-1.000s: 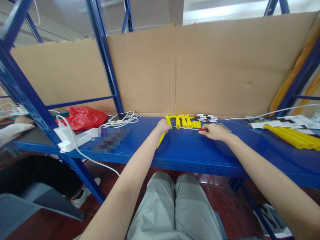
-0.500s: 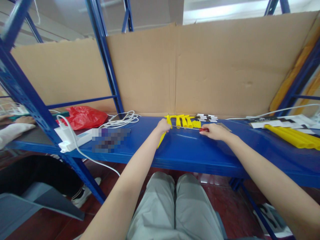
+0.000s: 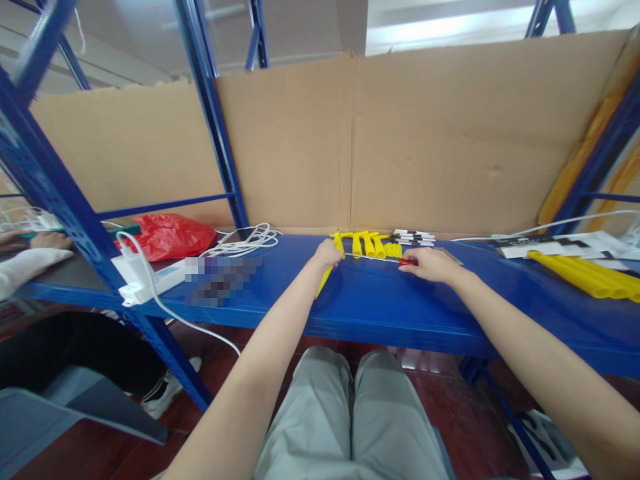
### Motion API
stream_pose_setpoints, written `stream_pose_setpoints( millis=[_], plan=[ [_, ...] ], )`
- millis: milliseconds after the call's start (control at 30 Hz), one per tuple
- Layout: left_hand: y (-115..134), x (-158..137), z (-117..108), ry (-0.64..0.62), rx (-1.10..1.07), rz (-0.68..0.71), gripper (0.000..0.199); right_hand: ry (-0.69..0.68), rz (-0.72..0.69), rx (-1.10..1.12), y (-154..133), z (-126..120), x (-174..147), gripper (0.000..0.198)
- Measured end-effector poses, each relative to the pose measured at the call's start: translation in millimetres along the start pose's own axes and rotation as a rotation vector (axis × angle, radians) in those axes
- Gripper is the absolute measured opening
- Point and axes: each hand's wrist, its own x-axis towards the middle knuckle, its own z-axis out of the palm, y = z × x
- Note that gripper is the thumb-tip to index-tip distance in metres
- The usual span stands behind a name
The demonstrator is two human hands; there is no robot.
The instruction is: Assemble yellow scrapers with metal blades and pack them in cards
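Observation:
My left hand (image 3: 327, 253) is closed around a yellow plastic piece (image 3: 323, 283) with a crossbar at its top, its lower end slanting down towards the shelf's front edge. In my right hand (image 3: 429, 265) is a screwdriver (image 3: 408, 262) with a red handle, held nearly level. Its long metal shaft points left, and its tip meets the yellow piece by my left fingers; the exact contact is hidden. Just behind the shaft, several similar yellow pieces (image 3: 370, 247) lie side by side. Small ribbed yellow parts (image 3: 393, 251) sit to their right.
Black-and-white sticks (image 3: 414, 237) lie against the cardboard wall (image 3: 425, 133). On the blue shelf (image 3: 370, 300), yellow tubes (image 3: 583, 275) are at right. At left are a red bag (image 3: 173, 237), white cables (image 3: 250, 240) and a power strip (image 3: 167, 279). Another person's hand (image 3: 53, 241) is beyond the post.
The view has shifted very slightly. Both hands keep their hold on the yellow piece and the screwdriver, with almost no visible movement.

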Motion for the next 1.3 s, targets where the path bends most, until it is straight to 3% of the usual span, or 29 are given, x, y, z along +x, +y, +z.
stream_pose_setpoints(
  millis=[267, 467, 800, 1300],
  plan=[
    [1.5, 0.1, -0.2, -0.005, -0.007, -0.011, 0.011, 0.012, 0.001, 0.131, 6.2, 9.5, 4.0, 0.011],
    [2.1, -0.1, 0.1, -0.001, 0.018, -0.006, 0.010, -0.002, 0.054, 0.076, -1.2, 3.7, 2.0, 0.014],
    [4.4, -2.1, -1.4, -0.014, 0.061, 0.021, 0.014, 0.045, 0.019, 0.017, 2.7, 5.9, 3.1, 0.011],
    [3.9, -0.5, -0.9, -0.016, 0.079, 0.017, 0.016, 0.010, 0.041, 0.025, 2.4, 4.8, 3.3, 0.013]
  ],
)
